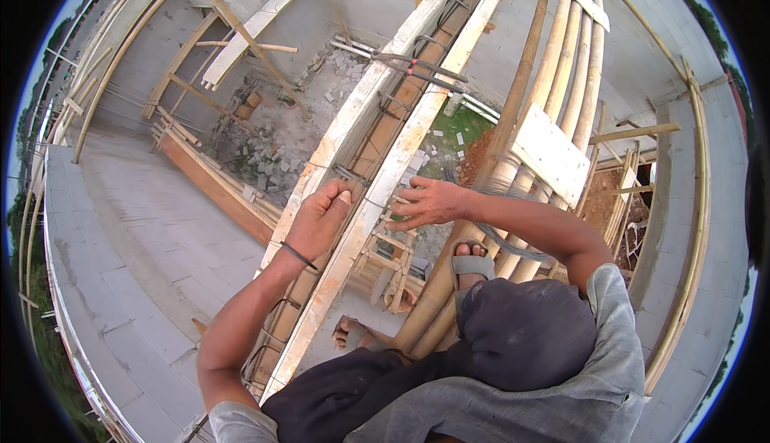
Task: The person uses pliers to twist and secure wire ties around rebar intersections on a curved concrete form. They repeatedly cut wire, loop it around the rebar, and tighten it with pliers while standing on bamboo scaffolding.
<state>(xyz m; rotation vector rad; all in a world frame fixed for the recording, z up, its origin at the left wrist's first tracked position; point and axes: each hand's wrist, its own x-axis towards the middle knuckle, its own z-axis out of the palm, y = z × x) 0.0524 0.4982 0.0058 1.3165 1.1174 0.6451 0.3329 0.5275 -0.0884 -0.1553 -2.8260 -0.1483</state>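
Observation:
My left hand [323,214] is closed in a fist over the channel between two pale form boards, thumb pressed on the fingers. Whether a thin wire sits inside the fist is hidden. My right hand [428,203] reaches past the right form board [397,163], fingers apart and curled, nothing plainly held. A thin tie wire [374,203] crosses that board's top between my hands. Steel rebar with stirrups [385,106] runs inside the channel above a brown bottom board [415,85]. Farther up, long-handled pincers [421,70] with red bands lie across both boards.
A loose coil of thin wire [511,244] lies on bamboo poles [565,82] under my right forearm. A pale board [550,154] rests on the poles. My sandalled foot [472,262] stands on bamboo. Rubble [271,166] lies far below, between grey block walls [150,214].

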